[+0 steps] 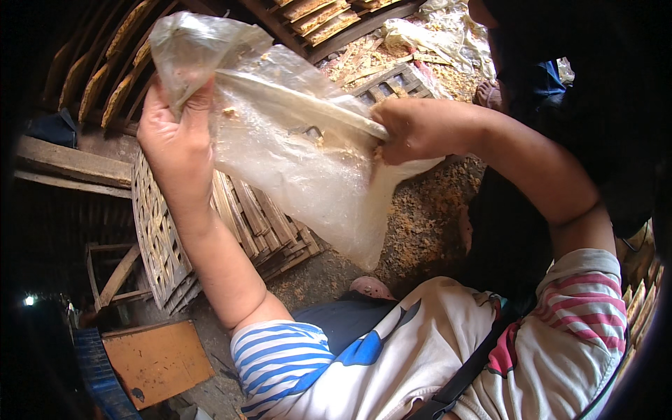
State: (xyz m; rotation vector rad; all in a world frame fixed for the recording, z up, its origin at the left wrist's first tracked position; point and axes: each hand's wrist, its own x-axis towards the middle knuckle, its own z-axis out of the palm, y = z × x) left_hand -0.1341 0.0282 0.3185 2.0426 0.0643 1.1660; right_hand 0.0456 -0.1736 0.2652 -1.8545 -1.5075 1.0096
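Note:
A cloudy, see-through plastic sheet (pixel 297 171) is stretched between my two hands, with small pale crumbs stuck to it. My left hand (pixel 171 143) is closed on its upper left part, thumb and fingers partly covered by the film. Farther right, my right hand (pixel 406 129) grips a rolled or folded edge of the same sheet, its fingers mostly turned out of sight. The sheet's lower corner hangs loose over the floor, in front of my lap. Whether it is a flat sheet or a bag, I cannot tell.
Woven bamboo trays (pixel 157 217) are stacked below my left forearm. Racks with yellowish slabs (pixel 115 63) stand at the upper left and top. Crumbs and crumpled plastic (pixel 448 42) lie at the upper right, near another person's foot (pixel 490 93). An orange-brown board (pixel 157 360) sits lower left.

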